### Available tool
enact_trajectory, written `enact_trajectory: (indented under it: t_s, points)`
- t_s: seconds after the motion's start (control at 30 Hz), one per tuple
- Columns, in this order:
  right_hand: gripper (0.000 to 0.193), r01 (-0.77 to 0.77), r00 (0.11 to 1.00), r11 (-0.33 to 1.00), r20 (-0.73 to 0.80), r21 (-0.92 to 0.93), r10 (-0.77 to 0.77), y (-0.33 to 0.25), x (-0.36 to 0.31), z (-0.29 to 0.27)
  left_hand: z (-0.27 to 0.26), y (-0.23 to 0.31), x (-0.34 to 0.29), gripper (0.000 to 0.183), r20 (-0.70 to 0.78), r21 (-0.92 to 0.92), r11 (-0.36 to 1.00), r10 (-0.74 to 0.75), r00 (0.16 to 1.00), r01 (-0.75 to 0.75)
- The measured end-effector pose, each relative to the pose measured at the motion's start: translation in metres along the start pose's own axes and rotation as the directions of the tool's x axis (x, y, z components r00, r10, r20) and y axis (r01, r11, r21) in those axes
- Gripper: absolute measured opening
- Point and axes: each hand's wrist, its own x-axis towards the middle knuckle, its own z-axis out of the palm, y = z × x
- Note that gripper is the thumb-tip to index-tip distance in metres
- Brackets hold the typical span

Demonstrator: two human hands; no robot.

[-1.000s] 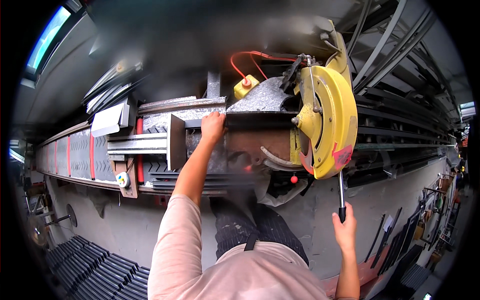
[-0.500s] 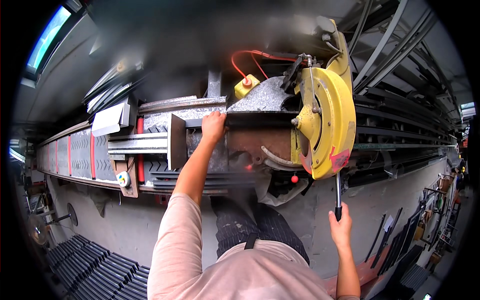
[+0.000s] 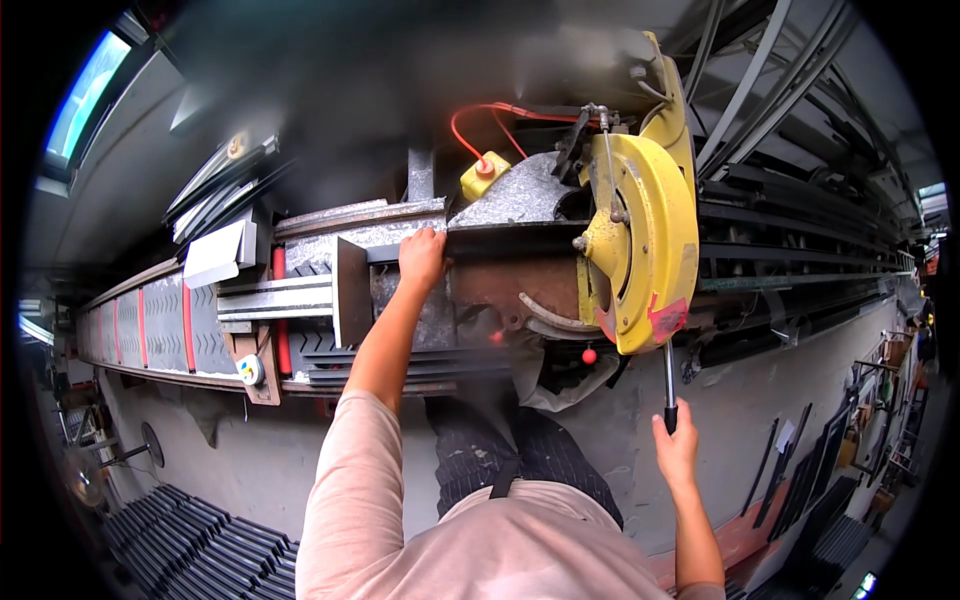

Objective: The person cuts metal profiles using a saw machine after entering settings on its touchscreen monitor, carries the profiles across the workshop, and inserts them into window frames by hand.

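Cutting looks like our step now. Our left hand point(image 3: 422, 258) presses flat on the dark metal bar point(image 3: 500, 242) lying on the saw desk point(image 3: 300, 300). Our right hand point(image 3: 676, 450) is closed around the black handle point(image 3: 669, 385) under the yellow saw guard point(image 3: 640, 245). The bar sits just left of the guard. Next we think we need a steady pull while the bar stays still.

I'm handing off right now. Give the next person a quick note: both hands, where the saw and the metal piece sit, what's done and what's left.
Left hand: pressing the dark metal bar flat on the saw bench.
Right hand: gripping the black-tipped handle below the yellow chop saw guard.
Saw head is down at the bar, haze around the cut.
Done: bar positioned and held.
Left: cannot tell whether the cut is through; check before lifting the saw.
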Motion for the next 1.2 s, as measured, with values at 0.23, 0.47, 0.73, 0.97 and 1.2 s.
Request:
enact_trajectory:
  t_s: [0.23, 0.47, 0.73, 0.97, 1.2]
  points:
    - [0.041, 0.002, 1.0, 1.0, -0.009, -0.016, -0.002, 0.018, 0.003, 0.018, -0.001, 0.001, 0.001, 0.038, 0.015, 0.011, 1.0, -0.004, 1.0, 0.004]
    - [0.041, -0.038, 0.999, 0.999, -0.019, 0.033, 0.038, 0.047, 0.012, 0.051, 0.002, 0.004, 0.002, 0.038, -0.002, 0.019, 1.0, 0.009, 1.0, -0.009]
    - [0.044, -0.064, 0.995, 0.995, 0.078, -0.078, 0.07, -0.01, 0.004, -0.011, 0.005, -0.003, 0.001, 0.038, 0.001, 0.028, 1.0, -0.004, 1.0, 0.004]
    - [0.048, 0.201, 0.979, 0.958, 0.029, -0.204, -0.2, -0.158, 0.01, -0.148, 0.008, -0.001, 0.007, 0.035, 0.053, 0.036, 0.999, 0.023, 0.998, -0.025]
    - [0.046, 0.215, 0.976, 0.938, 0.086, -0.273, -0.199, -0.273, 0.093, -0.222, -0.001, -0.018, -0.012, 0.037, 0.175, 0.023, 0.997, 0.071, 0.982, -0.076]
